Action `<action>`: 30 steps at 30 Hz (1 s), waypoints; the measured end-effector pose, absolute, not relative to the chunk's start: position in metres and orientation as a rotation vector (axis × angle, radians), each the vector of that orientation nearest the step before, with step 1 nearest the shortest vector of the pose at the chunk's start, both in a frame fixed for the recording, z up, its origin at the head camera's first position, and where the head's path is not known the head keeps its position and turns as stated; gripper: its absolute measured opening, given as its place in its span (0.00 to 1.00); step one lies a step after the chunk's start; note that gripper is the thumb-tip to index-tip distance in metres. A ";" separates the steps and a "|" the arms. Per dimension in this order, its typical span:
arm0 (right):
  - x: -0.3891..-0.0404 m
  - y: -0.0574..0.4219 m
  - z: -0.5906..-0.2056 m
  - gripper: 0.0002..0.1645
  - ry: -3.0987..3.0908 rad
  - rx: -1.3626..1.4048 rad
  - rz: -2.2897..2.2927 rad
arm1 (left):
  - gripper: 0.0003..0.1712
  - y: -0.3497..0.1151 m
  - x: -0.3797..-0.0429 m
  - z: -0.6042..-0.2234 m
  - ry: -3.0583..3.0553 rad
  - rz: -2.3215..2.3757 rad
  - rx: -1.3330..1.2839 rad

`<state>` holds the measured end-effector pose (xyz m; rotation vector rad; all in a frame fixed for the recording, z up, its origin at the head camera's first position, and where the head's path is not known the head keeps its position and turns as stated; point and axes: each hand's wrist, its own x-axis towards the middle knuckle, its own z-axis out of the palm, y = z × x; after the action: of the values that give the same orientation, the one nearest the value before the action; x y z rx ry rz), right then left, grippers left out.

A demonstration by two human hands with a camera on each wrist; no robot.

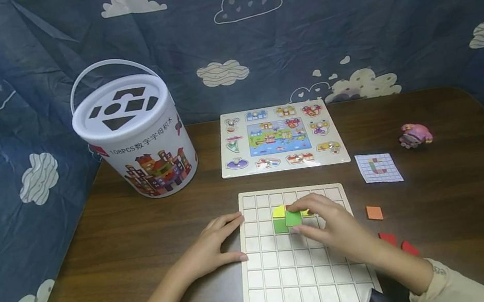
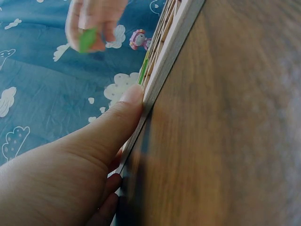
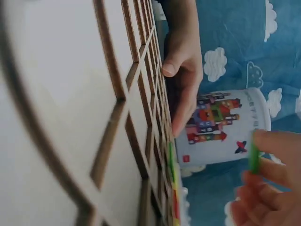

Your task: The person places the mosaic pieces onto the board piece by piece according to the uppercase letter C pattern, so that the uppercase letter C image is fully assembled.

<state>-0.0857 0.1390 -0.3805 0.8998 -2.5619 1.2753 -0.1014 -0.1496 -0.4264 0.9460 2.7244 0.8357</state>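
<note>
A white gridded wooden board [image 1: 289, 279] lies on the table. Above its upper middle cells, my right hand [image 1: 334, 223] pinches a green square tile [image 1: 293, 218] between thumb and fingers; the right wrist view shows this tile [image 3: 254, 157] held off the board. Another green tile [image 1: 280, 226] sits in a cell, below a yellow piece [image 1: 279, 212] with a rounded corner. Red and a second yellow piece [image 1: 306, 213] are partly hidden by the right hand. At the board's left edge, my left hand [image 1: 211, 247] rests with thumb and fingertips touching the side.
Right of the board lie an orange tile [image 1: 374, 213], red tiles [image 1: 387, 238], a pattern card [image 1: 379, 168] and a pink toy figure [image 1: 415, 135]. Behind it is a picture puzzle [image 1: 286, 164]. A white lidded bucket [image 1: 148, 149] stands at the back left.
</note>
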 end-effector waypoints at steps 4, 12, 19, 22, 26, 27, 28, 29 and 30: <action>-0.088 0.135 -0.391 0.18 -2.719 0.905 1.278 | 0.46 -0.149 -0.101 -0.426 2.722 0.832 0.942; -0.094 0.132 -0.406 0.19 -2.906 1.083 1.067 | 0.46 -0.149 -0.101 -0.425 2.722 0.831 0.938; -0.095 0.129 -0.409 0.18 -2.907 1.131 0.969 | 0.46 -0.148 -0.100 -0.425 2.716 0.838 0.941; -0.095 0.130 -0.408 0.16 -2.901 1.137 0.956 | 0.46 -0.148 -0.100 -0.425 2.716 0.836 0.936; -0.095 0.130 -0.406 0.13 -2.896 1.174 0.996 | 0.47 -0.149 -0.100 -0.424 2.710 0.838 0.929; -0.096 0.130 -0.406 0.13 -2.896 1.188 1.006 | 0.47 -0.149 -0.100 -0.424 2.709 0.839 0.929; -0.097 0.131 -0.406 0.13 -2.897 1.201 1.015 | 0.47 -0.149 -0.100 -0.424 2.708 0.840 0.930; -0.097 0.131 -0.406 0.13 -2.899 1.210 1.020 | 0.47 -0.148 -0.100 -0.424 2.708 0.839 0.932; -0.098 0.131 -0.406 0.13 -2.899 1.220 1.023 | 0.47 -0.148 -0.100 -0.424 2.707 0.842 0.933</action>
<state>-0.0984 0.1309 -0.4057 1.2205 -2.8987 1.0231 -0.1002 -0.1483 -0.4236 0.9333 2.7073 0.8417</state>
